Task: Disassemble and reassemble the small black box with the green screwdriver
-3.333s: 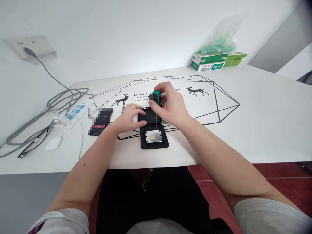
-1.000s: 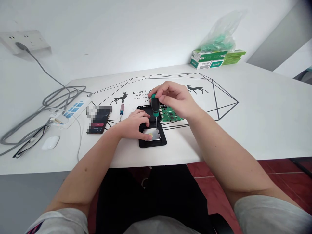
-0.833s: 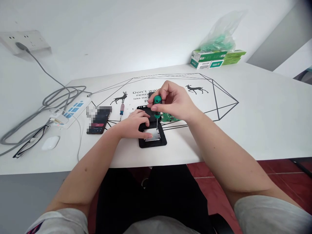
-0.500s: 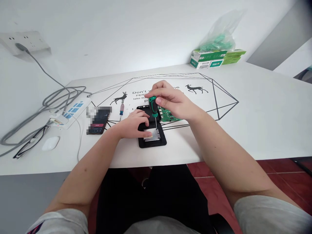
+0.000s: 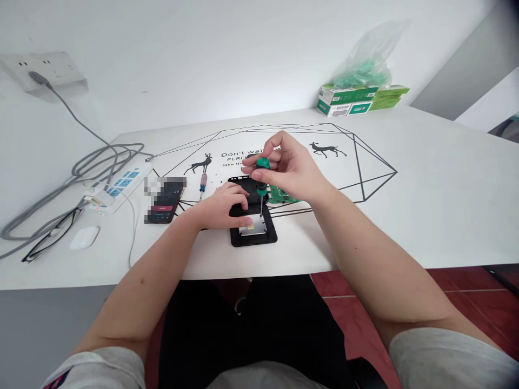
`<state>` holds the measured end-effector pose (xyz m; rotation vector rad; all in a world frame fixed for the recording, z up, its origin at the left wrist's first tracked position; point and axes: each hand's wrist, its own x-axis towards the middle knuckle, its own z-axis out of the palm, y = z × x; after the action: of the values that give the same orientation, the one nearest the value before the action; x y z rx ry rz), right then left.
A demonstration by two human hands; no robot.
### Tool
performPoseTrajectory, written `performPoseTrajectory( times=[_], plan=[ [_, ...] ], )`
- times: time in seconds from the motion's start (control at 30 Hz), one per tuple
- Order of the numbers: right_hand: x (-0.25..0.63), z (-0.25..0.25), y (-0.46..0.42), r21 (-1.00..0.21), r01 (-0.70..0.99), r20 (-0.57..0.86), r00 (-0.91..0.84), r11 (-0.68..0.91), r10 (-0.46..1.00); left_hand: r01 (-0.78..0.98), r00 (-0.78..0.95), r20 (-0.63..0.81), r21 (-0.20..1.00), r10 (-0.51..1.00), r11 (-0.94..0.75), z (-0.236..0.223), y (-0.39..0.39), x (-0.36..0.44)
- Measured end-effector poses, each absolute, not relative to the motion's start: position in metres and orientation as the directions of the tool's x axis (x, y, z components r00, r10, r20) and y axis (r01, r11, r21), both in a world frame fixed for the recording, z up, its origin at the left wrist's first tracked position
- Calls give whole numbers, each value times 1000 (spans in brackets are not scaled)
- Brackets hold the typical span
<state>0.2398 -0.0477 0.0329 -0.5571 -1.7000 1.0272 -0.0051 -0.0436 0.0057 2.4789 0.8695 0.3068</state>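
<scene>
My right hand (image 5: 290, 167) has its thumb and fingers around the green-and-black handle of a screwdriver (image 5: 263, 163), which stands nearly upright. Its metal shaft reaches down to the right side of a silver plate (image 5: 255, 228), but the exact contact at the tip is too small to tell. The plate lies in a black plastic case (image 5: 268, 235). My left hand (image 5: 223, 208) steadies that case, thumb on the plate's left edge and fingers bent over a second black case part (image 5: 253, 195) behind. A green circuit board (image 5: 281, 195) lies partly hidden beneath my right hand.
To the left lie a second screwdriver (image 5: 203, 183), a phone (image 5: 164, 202), a power strip (image 5: 121, 186) with grey cable coils, glasses (image 5: 52, 235) and a white earbud-like case (image 5: 85, 237). Green-and-white boxes (image 5: 344, 101) topped by a plastic bag (image 5: 368, 59) stand at the back right.
My right hand has shifted slightly right, and its fingers have changed their hold on the screwdriver handle. The screwdriver stands more upright. My left hand has stayed in place.
</scene>
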Motion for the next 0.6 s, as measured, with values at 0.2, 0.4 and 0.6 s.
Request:
performPoseTrajectory(
  times=[0.2,0.4,0.6],
  plan=[
    [248,36,-42,-729,18,618,-414,684,669,528,773,45,508,633,-681,6,-44,-6],
    [251,37,-38,-633,87,688,-393,769,610,531,774,33,511,632,-676,9,-45,-5],
    [246,36,-46,-786,-27,583,-365,618,726,521,773,57,511,632,-684,6,-43,-6]
  ],
)
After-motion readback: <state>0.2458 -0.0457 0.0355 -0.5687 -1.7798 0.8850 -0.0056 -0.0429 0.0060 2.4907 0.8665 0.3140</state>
